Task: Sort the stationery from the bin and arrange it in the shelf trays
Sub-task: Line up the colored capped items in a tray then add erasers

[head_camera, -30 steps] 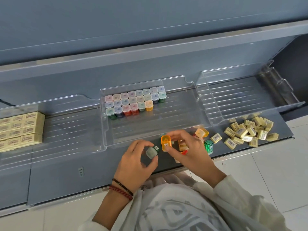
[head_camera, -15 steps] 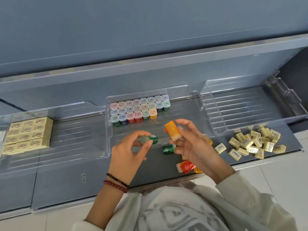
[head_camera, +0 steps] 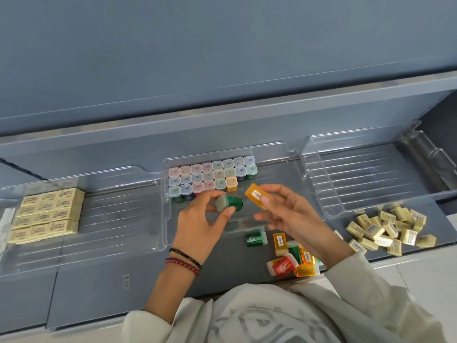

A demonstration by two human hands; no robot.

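Observation:
My left hand (head_camera: 197, 226) pinches a green sharpener box (head_camera: 230, 203) on its side, over the middle clear tray (head_camera: 277, 194). Just to its right, my right hand (head_camera: 289, 214) holds an orange sharpener box (head_camera: 256, 195) between thumb and fingers, barcode label up. At the back left of that tray stand three rows of coloured sharpener boxes (head_camera: 212, 175), upright. Loose green, orange and red boxes (head_camera: 284, 253) lie on the shelf in front of my right wrist.
The left clear tray (head_camera: 111, 219) holds stacked cream erasers (head_camera: 47, 214). The right clear tray (head_camera: 371, 179) has nothing in it. A heap of loose cream erasers (head_camera: 385, 231) lies on the grey shelf at the right. Above runs another shelf edge.
Both hands have lifted off the shelf front and moved back over the middle tray, each carrying its box. The green box has turned onto its side.

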